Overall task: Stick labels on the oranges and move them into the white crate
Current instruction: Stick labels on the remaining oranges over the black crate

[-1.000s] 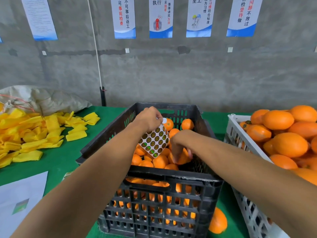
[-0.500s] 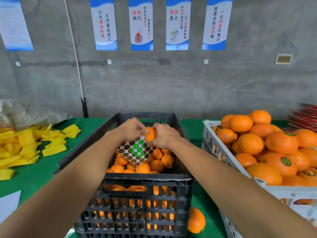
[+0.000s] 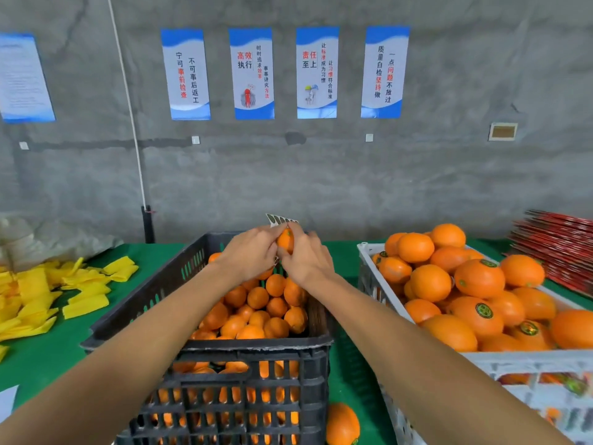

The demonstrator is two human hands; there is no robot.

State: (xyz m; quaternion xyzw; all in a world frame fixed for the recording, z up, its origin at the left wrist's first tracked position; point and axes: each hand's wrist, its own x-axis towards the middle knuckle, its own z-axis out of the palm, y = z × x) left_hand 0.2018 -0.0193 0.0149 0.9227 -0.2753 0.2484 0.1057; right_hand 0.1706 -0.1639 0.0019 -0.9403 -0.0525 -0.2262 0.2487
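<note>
one orange (image 3: 285,240) is pinched between the left hand (image 3: 249,254) and the right hand (image 3: 307,259). a label sheet (image 3: 279,219) is held just above them. the black crate (image 3: 205,343) is seen below the hands, the white crate (image 3: 526,364) to their right.

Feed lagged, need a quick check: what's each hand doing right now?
Left hand: closed, holding the label sheet and touching the orange.
Right hand: closed, gripping that orange above the black crate.
</note>
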